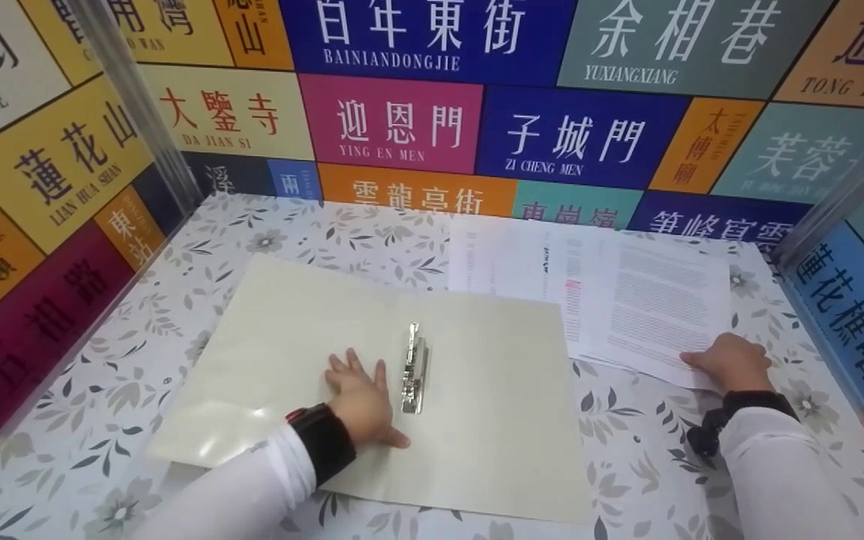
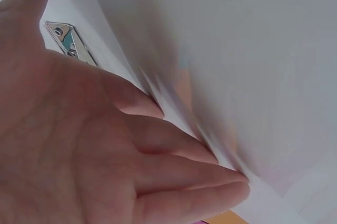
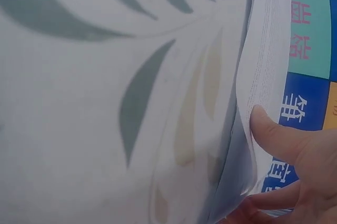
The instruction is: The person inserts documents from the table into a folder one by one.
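Note:
A cream file folder (image 1: 507,390) lies opened flat on the table, with a metal lever clip (image 1: 414,371) near its fold. My left hand (image 1: 361,401) rests on the folder just left of the clip, fingers spread and straight. In the left wrist view, the palm (image 2: 89,140) faces the camera and the clip (image 2: 71,45) shows beyond the thumb side. Printed sheets of paper (image 1: 657,300) lie fanned out behind and right of the folder. At their lower right corner, my right hand (image 1: 736,364) pinches the paper, its thumb on the printed side (image 3: 263,71).
The table (image 1: 132,375) has a floral leaf-patterned cover. Panels with colourful signs stand at the back, left and right; the back panel (image 1: 394,120) rises behind the papers. Clear upright strips (image 1: 151,112) mark the corners.

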The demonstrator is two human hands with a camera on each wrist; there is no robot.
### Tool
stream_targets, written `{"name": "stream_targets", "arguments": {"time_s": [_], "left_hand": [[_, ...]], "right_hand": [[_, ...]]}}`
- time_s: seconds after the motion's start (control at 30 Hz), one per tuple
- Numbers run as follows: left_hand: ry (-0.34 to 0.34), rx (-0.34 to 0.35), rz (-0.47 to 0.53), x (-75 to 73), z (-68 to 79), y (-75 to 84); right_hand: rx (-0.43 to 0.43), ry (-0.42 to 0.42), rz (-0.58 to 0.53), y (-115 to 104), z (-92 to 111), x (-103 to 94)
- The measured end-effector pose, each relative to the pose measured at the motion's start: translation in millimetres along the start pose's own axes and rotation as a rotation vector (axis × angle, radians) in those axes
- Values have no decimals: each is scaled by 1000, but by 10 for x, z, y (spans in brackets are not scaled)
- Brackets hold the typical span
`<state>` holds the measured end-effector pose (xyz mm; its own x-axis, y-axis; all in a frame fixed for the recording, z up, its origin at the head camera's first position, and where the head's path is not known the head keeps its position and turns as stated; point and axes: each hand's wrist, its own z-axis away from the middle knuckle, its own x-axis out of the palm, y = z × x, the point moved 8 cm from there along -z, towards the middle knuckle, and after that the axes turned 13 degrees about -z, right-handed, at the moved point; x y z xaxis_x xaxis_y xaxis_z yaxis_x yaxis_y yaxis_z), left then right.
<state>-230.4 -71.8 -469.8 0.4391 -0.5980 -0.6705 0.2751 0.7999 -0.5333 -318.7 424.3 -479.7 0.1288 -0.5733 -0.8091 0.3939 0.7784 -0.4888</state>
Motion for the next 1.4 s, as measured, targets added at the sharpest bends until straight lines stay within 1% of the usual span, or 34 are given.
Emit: {"name": "stream_targets", "arguments": {"time_s": [0.1, 0.17, 0.33, 0.47, 0.63, 0.8, 1.03, 1.17, 1.23, 1.4], "left_hand": [[2, -2, -21, -10, 17, 2], [5, -1, -29, -17, 25, 4], [11, -4, -34, -35, 37, -3], [14, -2, -35, -40, 38, -6], [18, 1, -41, -35, 24, -4], [19, 0, -33, -23, 10, 3], [35, -6, -45, -23, 11, 10], [44, -8, -54, -33, 22, 15], [46, -7, -55, -37, 29, 17], [54, -8, -62, -37, 29, 19]], "right_hand": [[-26, 1, -47, 9, -5, -14], [-13, 1, -91, 31, -18, -20], [81, -8, -211, 91, -49, -8], [126, -7, -266, 109, -58, 1], [114, 23, -241, 69, -63, -16], [137, 48, -274, 82, -49, -18], [133, 90, -254, 79, -35, -16], [120, 90, -259, 32, -41, -6], [112, 85, -241, 17, -45, -5], [86, 51, -228, 13, -57, 4]]}}
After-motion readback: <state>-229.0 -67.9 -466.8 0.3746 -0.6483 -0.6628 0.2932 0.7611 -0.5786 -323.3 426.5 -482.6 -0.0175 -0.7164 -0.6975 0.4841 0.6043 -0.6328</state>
